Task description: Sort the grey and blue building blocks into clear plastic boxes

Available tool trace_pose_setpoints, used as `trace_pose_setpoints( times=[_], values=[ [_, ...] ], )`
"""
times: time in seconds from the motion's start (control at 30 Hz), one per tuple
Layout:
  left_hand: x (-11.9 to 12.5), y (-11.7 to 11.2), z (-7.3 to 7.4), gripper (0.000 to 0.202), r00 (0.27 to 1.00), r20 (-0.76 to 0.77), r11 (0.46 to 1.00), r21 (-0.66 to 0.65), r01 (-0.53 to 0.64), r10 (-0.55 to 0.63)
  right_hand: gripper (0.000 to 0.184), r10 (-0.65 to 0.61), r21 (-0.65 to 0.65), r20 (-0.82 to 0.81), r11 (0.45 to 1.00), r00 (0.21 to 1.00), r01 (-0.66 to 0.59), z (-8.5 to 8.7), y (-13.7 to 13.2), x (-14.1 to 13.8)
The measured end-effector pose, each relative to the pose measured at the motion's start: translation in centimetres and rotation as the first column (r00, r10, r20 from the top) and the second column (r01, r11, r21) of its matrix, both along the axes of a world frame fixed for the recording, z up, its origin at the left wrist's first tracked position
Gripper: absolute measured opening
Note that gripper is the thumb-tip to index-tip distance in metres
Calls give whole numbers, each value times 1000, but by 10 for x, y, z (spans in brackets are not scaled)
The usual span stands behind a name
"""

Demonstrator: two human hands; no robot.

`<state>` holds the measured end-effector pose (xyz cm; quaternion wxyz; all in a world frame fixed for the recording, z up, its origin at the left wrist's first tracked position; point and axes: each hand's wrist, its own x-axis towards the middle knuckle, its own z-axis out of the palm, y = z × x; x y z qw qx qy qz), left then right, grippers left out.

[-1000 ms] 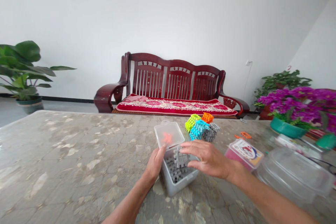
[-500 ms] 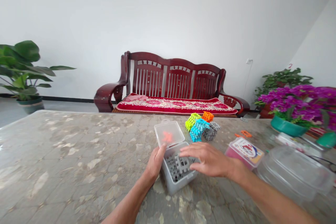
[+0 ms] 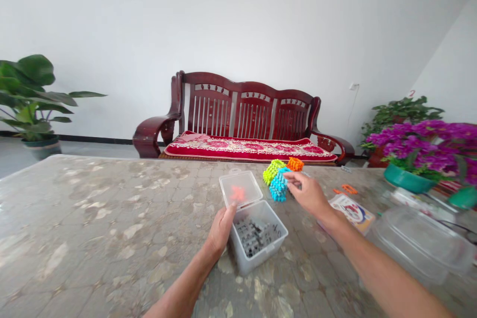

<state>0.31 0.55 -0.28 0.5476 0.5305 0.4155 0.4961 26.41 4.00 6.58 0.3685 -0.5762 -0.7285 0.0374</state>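
A clear plastic box [image 3: 258, 258] with grey interlocking pieces [image 3: 255, 238] inside stands before me. Its hinged lid [image 3: 246, 181] is folded back, and a red-orange star-like shape [image 3: 237, 193] shows through it. My left hand [image 3: 220, 228] grips the box's left side, thumb by the hinge. Bent and slightly apart are the fingers of my right hand [image 3: 303, 190], at the right of the blue stack of pieces [image 3: 278, 188]. It covers nearly all of a grey stack; contact is hard to make out. Lime green [image 3: 272, 171] and orange stacks [image 3: 295, 164] sit just behind.
Right of my right hand lie a lidded box with a printed label [image 3: 352, 211], loose orange pieces [image 3: 349, 189] and a large clear container [image 3: 421, 238]. Purple flowers in a green pot [image 3: 408, 179] stand farther right. Across the table [image 3: 93, 223] is a wooden bench [image 3: 246, 109].
My right hand has moved from over the box up and right to the stacks, covering the grey one. The box's inside is now exposed. My left hand keeps its place.
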Motion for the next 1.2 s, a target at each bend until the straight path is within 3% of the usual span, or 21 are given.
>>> trace_pose_setpoints(
  times=[0.13, 0.23, 0.4, 0.53, 0.77, 0.93, 1.03, 1.13, 1.2],
  values=[
    [0, 0, 0, 55, 1000, -2, 1000, 21, -14, 14, 48, -314, -72, 42, 946, 949, 316, -9, 35, 51],
    [-1, 0, 1, 55, 1000, -18, 1000, 13, -13, 13, 56, -426, -177, 176, 873, 888, 454, -17, 49, 75],
    [0, -1, 3, 57, 1000, -22, 1000, -6, -7, 7, 68, -414, -282, 274, 828, 868, 484, -25, 57, 83],
    [0, -1, 3, 58, 999, -29, 1000, -12, -14, 14, 76, -415, -304, 319, 807, 852, 507, -20, 58, 76],
    [0, -2, 4, 57, 1000, -23, 1000, 2, -15, 15, 59, -479, -288, 379, 752, 792, 593, -6, 52, 62],
    [-1, -1, 1, 54, 999, -37, 999, 41, -23, 25, 65, -558, -209, 303, 752, 773, 625, 3, 47, 64],
    [-1, 0, -1, 53, 999, -32, 999, 43, -18, 19, 68, -507, -135, 65, 849, 860, 510, 8, 44, 62],
    [-1, 1, -1, 54, 1000, -25, 999, 40, -1, 2, 69, -189, -51, -246, 982, 951, 182, 13, 31, 43],
    [-1, 1, -1, 54, 1000, -30, 999, 37, -1, 2, 69, 24, -41, -352, 998, 936, -41, 17, 16, 21]
  ],
)
